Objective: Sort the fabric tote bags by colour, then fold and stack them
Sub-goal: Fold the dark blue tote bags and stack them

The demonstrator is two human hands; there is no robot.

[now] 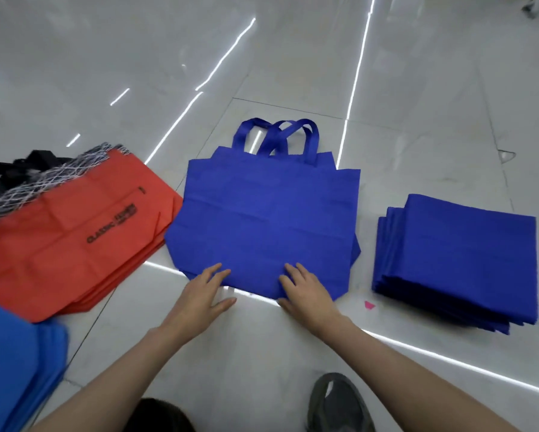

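1. Here we go: left hand [204, 291] and right hand [305, 291] are both down flat, fingers straight and gripping nothing. Their fingertips press the near edge of the spread blue tote bag [268, 219], and the left thumb rests on the tiled floor [418, 88].
2. Biggest thing we see is the red pile [75, 232] on the left, its corner touching the blue bag. Dark print on the top bag reads "CLASSIC"; the word after it and the small line beneath are too blurred for us to read.
3. Next, the blue tote bag itself lies dead centre on the floor, with its handles [280, 135] pointing away from us. We'd call this the fold step for the dark blues, with the sorting apparently done. The next move calls for gripping that near edge with both hands and carrying it evenly towards the handles so the crease lands square.
4. To the right, apart from it, sits the folded blue stack [458, 260], where we'd expect this bag to land. It shows no printing.
5. Bottom left is a lighter blue pile [15, 353], unfolded and cut off by the frame.
6. Far left, a black bag [18, 173] peeks out behind the reds, beside fabric with white criss-cross lines.
7. Smaller now: a grey shoe [340, 403] at the bottom.
8. Smallest of all, a pink scrap [369, 304] lies on the floor beside the stack.
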